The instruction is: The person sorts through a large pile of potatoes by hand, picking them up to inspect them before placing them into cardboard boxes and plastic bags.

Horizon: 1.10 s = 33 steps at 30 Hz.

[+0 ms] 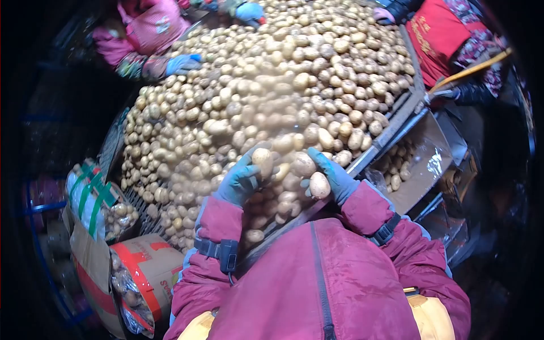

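Both of my hands wear blue-grey gloves over the near edge of a large heap of pale potatoes. My left hand is closed around a potato, which shows at its fingertips. On the other side, my right hand is curled around a potato resting against its fingers. A second rounder potato touches that hand's thumb side; whether it is gripped too is hard to tell. Loose potatoes below and between the hands look smeared.
A metal rim borders the heap at right, beside a cardboard box with potatoes. Left stand a red-taped carton and a plastic-lined box. Co-workers' gloved hands reach over the far side; a yellow bar is at upper right.
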Motion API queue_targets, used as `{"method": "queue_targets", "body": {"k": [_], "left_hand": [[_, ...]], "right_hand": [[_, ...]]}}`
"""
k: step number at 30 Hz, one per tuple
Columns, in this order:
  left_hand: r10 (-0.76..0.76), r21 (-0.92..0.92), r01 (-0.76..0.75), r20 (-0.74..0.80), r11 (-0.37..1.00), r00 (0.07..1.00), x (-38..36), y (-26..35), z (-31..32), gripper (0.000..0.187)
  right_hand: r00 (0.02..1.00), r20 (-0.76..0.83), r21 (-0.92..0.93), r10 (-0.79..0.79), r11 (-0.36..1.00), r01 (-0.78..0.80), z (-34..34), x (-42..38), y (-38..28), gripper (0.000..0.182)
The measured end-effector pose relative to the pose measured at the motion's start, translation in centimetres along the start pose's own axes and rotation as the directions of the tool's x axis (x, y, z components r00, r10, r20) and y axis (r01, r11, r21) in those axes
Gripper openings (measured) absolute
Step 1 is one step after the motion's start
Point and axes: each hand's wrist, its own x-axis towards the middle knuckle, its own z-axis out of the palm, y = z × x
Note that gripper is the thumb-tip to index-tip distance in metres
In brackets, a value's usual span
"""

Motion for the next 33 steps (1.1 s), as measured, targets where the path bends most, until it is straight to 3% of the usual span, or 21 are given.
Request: {"method": "queue_targets", "body": {"k": [1, 3, 4, 5, 7, 8, 13, 14, 15, 17, 18, 21, 22, 23, 25, 26, 27, 30, 33], "left_hand": [[-0.04, -0.072, 0.039, -0.019, 0.997, 0.999, 0.4, -0.9, 0.6, 0.074], [-0.127, -0.209, 0.113, -0.055, 0.971, 0.99, 1.5, -2.5, 1.9, 0.068], [-0.073, -0.116, 0.073, 0.006, 0.991, 0.997, 2.3, -2.8, 3.0, 0.063], [-0.106, -0.073, 0.1, -0.083, 0.992, 0.991, 2.8, -3.2, 4.2, 0.057], [-0.142, 0.028, 0.148, -0.155, 0.989, 0.978, 3.7, -3.4, 7.0, 0.058], [-0.171, 0.03, 0.176, -0.135, 0.984, 0.976, 4.5, -3.9, 7.7, 0.057], [-0.286, 0.027, 0.289, -0.096, 0.957, 0.954, 7.9, -6.8, 11.4, 0.059], [-0.342, -0.058, 0.339, -0.069, 0.939, 0.937, 8.2, -7.3, 13.2, 0.058], [-0.356, 0.011, 0.356, -0.017, 0.935, 0.935, 8.7, -7.7, 14.1, 0.057], [-0.38, -0.107, 0.367, -0.161, 0.924, 0.911, 9.8, -9.7, 16.9, 0.054], [-0.399, 0.052, 0.404, -0.09, 0.913, 0.912, 10.2, -9.9, 17.4, 0.058], [-0.442, 0.019, 0.443, -0.027, 0.897, 0.897, 12.2, -12.4, 18.6, 0.057], [-0.179, 0.407, 0.135, 0.071, 0.903, 0.981, 12.2, -13.0, 19.2, 0.058], [0.04, 0.684, -0.219, 0.267, 0.695, 0.963, 12.2, -13.7, 19.9, 0.06], [0.026, 0.664, -0.239, 0.314, 0.709, 0.949, 13.0, -14.4, 21.0, 0.058], [-0.192, 0.382, 0.116, 0.168, 0.917, 0.967, 14.0, -14.6, 21.6, 0.055], [-0.442, 0.006, 0.444, 0.108, 0.896, 0.89, 14.4, -14.5, 22.8, 0.053], [-0.355, 0.169, 0.35, 0.0, 0.921, 0.935, 13.3, -14.1, 26.5, 0.041], [-0.35, 0.326, 0.286, 0.157, 0.901, 0.924, 14.1, -14.5, 25.3, 0.04]], "right_hand": [[0.992, 0.111, 0.067, -0.057, 0.997, 0.05, -0.9, -0.8, -0.3, 0.052], [0.989, 0.139, 0.069, -0.041, 0.997, 0.032, -3.5, -0.4, -0.3, 0.055], [0.999, 0.02, 0.039, -0.04, 0.998, 0.04, -3.9, -1.2, -0.4, 0.058], [0.998, 0.048, 0.111, -0.027, 0.994, 0.021, -5.1, -1.0, -0.2, 0.055], [0.999, -0.04, 0.09, -0.002, 0.996, 0.005, -6.2, -2.6, -0.8, 0.05], [0.999, -0.022, 0.2, -0.027, 0.979, 0.031, -6.3, -4.3, -1.2, 0.047], [0.983, -0.134, 0.161, -0.126, 0.976, 0.147, -11.9, -7.3, -0.4, 0.048], [0.979, -0.166, 0.161, -0.119, 0.976, 0.146, -13.1, -8.0, -0.1, 0.048], [0.975, -0.195, 0.16, -0.11, 0.977, 0.142, -13.7, -8.8, -0.1, 0.048], [0.953, -0.255, 0.133, -0.163, 0.97, 0.202, -14.8, -10.9, -0.3, 0.051], [0.95, -0.251, 0.146, -0.189, 0.962, 0.23, -16.7, -10.7, 0.4, 0.051], [0.952, -0.231, 0.192, -0.199, 0.95, 0.245, -20.7, -11.7, 1.2, 0.053], [0.945, -0.251, 0.194, -0.21, 0.945, 0.262, -21.6, -11.9, 1.4, 0.055], [0.936, -0.271, 0.194, -0.223, 0.94, 0.28, -22.4, -12.1, 1.6, 0.058], [0.924, -0.285, 0.184, -0.256, 0.931, 0.315, -23.7, -12.9, 1.4, 0.059], [0.915, -0.288, 0.188, -0.283, 0.92, 0.344, -24.2, -13.4, 1.4, 0.06], [0.905, -0.292, 0.193, -0.308, 0.908, 0.371, -24.7, -13.9, 1.4, 0.061], [0.884, -0.352, 0.208, -0.307, 0.895, 0.394, -26.3, -14.6, 1.6, 0.062], [0.877, -0.344, 0.254, -0.336, 0.865, 0.432, -27.6, -14.6, 1.9, 0.062]]}}
